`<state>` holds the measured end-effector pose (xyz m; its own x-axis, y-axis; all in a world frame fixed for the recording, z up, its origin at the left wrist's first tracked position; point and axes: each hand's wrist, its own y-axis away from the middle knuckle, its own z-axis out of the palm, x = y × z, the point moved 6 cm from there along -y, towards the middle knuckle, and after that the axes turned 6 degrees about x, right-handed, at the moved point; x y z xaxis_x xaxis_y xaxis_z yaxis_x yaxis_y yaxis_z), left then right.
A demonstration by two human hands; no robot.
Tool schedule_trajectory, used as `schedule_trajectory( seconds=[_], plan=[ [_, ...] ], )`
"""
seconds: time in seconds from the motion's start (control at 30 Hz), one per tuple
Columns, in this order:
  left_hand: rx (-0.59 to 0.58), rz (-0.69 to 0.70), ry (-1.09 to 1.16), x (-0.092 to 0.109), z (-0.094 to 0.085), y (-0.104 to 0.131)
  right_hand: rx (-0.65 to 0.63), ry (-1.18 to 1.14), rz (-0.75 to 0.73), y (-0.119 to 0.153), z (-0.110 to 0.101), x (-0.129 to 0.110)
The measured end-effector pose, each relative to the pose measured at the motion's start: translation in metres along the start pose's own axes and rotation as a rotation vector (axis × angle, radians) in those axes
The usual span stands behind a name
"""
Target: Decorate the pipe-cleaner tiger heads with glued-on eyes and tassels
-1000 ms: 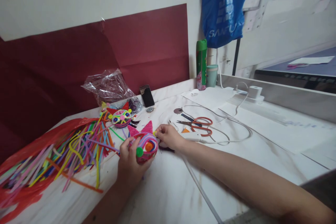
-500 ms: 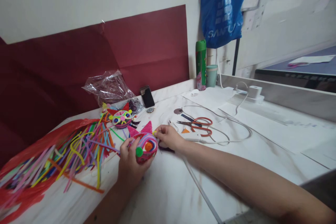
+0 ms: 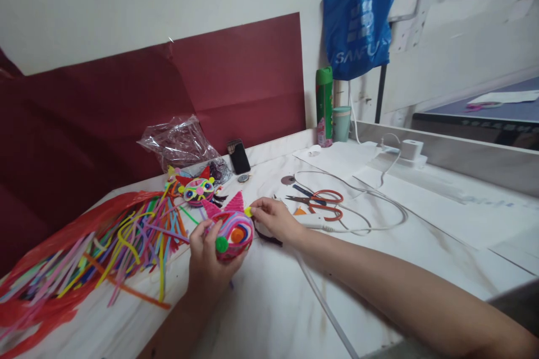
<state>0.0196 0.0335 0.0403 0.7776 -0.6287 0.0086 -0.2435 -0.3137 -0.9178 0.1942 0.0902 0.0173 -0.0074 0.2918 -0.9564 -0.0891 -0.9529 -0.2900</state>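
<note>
My left hand (image 3: 208, 255) is closed around a round pipe-cleaner animal head (image 3: 229, 230), pink and striped, with pointed pink ears, an orange eye and a green disc on its side. At the head's right side my right hand (image 3: 273, 219) pinches a small yellow piece (image 3: 248, 211), which touches the head near the ear. A similar finished-looking animal head (image 3: 199, 190) with red ears and blue eyes lies just behind. Part of the held head is hidden by my left fingers.
Loose pipe cleaners (image 3: 126, 241) spread over a red plastic bag (image 3: 63, 286) on the left. Orange-handled scissors (image 3: 324, 202), a white glue gun (image 3: 310, 221) and its looping cable lie on the right. A phone (image 3: 238, 157) and clear plastic wrap (image 3: 181, 143) are behind.
The thumb and fingers of my right hand have shifted slightly, showing more of the yellow piece against the head. My left hand keeps its hold. The camera view has moved a little.
</note>
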Motion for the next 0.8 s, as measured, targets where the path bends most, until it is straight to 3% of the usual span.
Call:
schedule_trajectory(
  seconds=[0.2,0.4,0.63,0.8],
  plan=[
    [0.04,-0.027,0.012,0.004,-0.006,0.0,0.028,0.134,-0.142,0.009,-0.001,-0.012],
    [0.072,0.053,0.028,0.004,-0.008,0.002,0.036,0.195,-0.199,0.017,-0.001,-0.021],
    [0.093,0.029,0.024,0.008,-0.011,-0.001,0.033,0.133,-0.172,0.016,0.0,-0.017],
    [0.123,-0.022,0.049,0.007,-0.016,-0.007,0.052,-0.04,-0.128,0.014,-0.004,-0.023]
  ],
)
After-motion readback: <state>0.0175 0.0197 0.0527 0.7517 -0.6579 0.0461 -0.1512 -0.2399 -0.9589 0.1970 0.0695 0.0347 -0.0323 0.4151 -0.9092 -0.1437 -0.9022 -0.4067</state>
